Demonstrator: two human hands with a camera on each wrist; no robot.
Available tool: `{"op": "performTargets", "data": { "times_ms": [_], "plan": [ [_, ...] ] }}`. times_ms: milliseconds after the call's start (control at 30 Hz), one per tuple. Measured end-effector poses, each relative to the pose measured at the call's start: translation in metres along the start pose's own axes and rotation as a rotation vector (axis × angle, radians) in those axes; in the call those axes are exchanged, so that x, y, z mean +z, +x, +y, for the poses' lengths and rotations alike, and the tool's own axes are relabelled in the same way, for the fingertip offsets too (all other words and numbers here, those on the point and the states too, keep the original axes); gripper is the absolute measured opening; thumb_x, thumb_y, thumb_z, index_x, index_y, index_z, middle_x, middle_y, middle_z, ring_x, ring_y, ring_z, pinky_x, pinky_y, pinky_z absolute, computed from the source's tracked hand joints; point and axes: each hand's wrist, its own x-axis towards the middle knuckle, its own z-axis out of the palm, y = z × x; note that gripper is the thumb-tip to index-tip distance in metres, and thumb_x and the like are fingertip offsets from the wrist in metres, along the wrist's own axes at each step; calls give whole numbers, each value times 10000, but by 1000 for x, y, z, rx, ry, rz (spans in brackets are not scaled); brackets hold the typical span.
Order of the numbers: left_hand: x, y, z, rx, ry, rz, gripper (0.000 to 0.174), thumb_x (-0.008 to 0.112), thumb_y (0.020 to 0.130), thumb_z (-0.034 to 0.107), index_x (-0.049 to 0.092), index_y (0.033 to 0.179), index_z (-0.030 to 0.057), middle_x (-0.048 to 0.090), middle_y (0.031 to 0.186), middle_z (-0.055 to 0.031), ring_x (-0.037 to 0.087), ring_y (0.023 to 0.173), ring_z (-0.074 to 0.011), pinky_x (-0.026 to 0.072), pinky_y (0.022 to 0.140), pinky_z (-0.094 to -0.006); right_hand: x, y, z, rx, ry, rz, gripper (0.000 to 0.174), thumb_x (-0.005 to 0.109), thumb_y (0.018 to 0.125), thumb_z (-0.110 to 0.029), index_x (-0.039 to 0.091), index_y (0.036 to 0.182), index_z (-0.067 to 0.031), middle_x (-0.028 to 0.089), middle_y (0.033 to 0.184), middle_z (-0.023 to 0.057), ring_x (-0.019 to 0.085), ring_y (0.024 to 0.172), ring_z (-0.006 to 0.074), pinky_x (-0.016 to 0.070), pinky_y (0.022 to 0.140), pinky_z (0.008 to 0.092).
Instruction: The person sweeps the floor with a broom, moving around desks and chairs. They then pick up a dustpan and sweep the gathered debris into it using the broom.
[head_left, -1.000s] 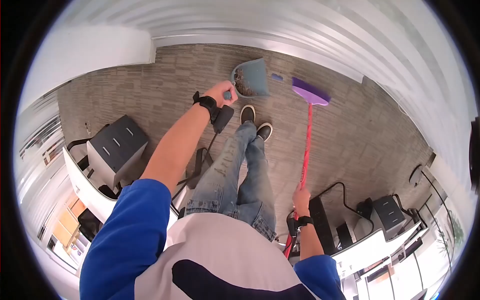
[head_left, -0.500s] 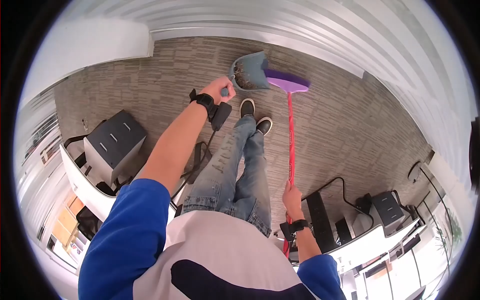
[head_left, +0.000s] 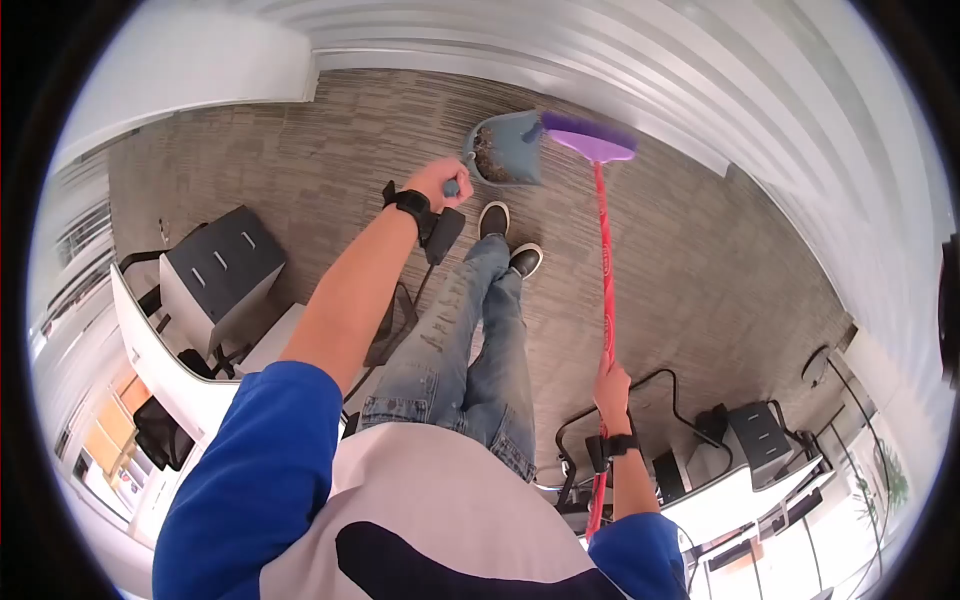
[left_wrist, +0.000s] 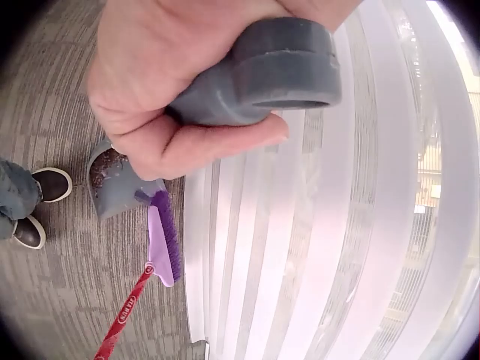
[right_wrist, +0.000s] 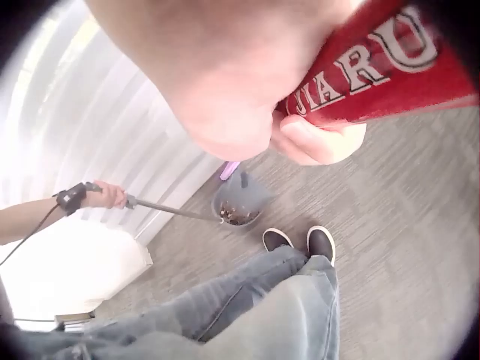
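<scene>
Though grit-strewn — scooped plastic dustpan [head_left: 512,148]

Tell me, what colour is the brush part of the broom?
Purple. The broom head shows best in the head view, right beside the dustpan.

The person wore a white top [head_left: 450,490] with blue sleeves [head_left: 260,450], faded ripped jeans [head_left: 470,350], black white-soled shoes [head_left: 494,220] and black cabled wrist straps [head_left: 412,203].

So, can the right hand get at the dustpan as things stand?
Probably not. The right hand grips the broom stick high up, while the dustpan is down at the carpet, beyond the shoes. Only the broom head is next to it.
</scene>
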Motion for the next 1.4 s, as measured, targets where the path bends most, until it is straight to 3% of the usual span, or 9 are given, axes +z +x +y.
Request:
{"op": "performTargets", "data": {
  "times_ms": [133, 200, 333, 400, 500, 700, 1067, 1233, 1400],
  "plan": [
    [4, -5, -1, 203, 1029, 148, 227, 408, 771, -148, 451, 940, -2, 454, 793, -31, 425, 691, -68, 376, 655, -154, 23, 33, -7, 38, -17, 3, 497, 356, 898, -386, 562, 811, 58, 561, 731, 293, 548, 752, 451, 435, 651, 497],
    [-6, -2, -7, -72, 175, 139, 239, 441, 746, -155, 452, 929, 0, 463, 797, -33, 427, 693, -75, 379, 653, -159, 37, 37, -8, 58, 4, -43, 500, 358, 895, -374, 571, 783, 65, 564, 730, 292, 553, 747, 447, 440, 662, 491],
    [5, -2, -3, 91, 741, 136, 235, 442, 739, -158, 458, 907, 6, 467, 797, -26, 422, 692, -65, 377, 649, -157, 54, 19, -37, 44, -32, -94, 510, 358, 891, -373, 580, 772, 70, 562, 725, 294, 554, 744, 445, 442, 665, 487],
    [6, 4, 0, -341, -461, 385, 149, 471, 762, -102, 452, 859, 10, 470, 767, -21, 419, 670, -54, 383, 643, -159, 59, 8, -47, 42, -9, -126, 532, 355, 890, -380, 583, 743, 77, 556, 711, 299, 556, 735, 443, 437, 654, 494],
    [29, -7, 4, 141, 694, 103, 51, 465, 807, -14, 425, 791, 13, 464, 728, -27, 415, 621, -49, 383, 601, -153, 43, -15, -61, -16, 59, -179, 552, 345, 893, -394, 577, 740, 84, 551, 711, 303, 553, 735, 449, 429, 650, 502],
    [8, 21, 2, -500, -535, 685, 199, 496, 802, 41, 343, 674, 51, 401, 605, -17, 404, 488, -51, 363, 476, -162, 14, -49, -15, 54, 56, -163, 570, 332, 895, -421, 571, 769, 81, 550, 745, 307, 540, 756, 460, 423, 653, 503],
    [8, 25, -4, -424, -329, 671, 231, 466, 805, 15, 308, 643, 61, 377, 565, -18, 364, 428, -47, 344, 397, -147, -20, 83, 1, 333, 300, -295, 563, 348, 893, -429, 551, 763, 80, 555, 662, 266, 572, 718, 420, 439, 604, 473],
    [3, 12, -24, -223, 70, 558, 248, 469, 802, 29, 296, 629, 70, 377, 558, -12, 360, 416, -52, 322, 367, -138, 64, 51, -1, 56, 260, -246, 591, 330, 900, -433, 532, 676, 75, 511, 485, 192, 564, 454, 332, 438, 441, 396],
    [36, 18, 12, -548, -303, 734, 244, 468, 804, 45, 312, 619, 77, 372, 552, 10, 371, 427, -42, 323, 400, -128, -8, -19, -24, 235, 417, -400, 576, 351, 893, -443, 515, 655, 56, 485, 460, 148, 519, 371, 266, 413, 384, 375]
  ]
}}
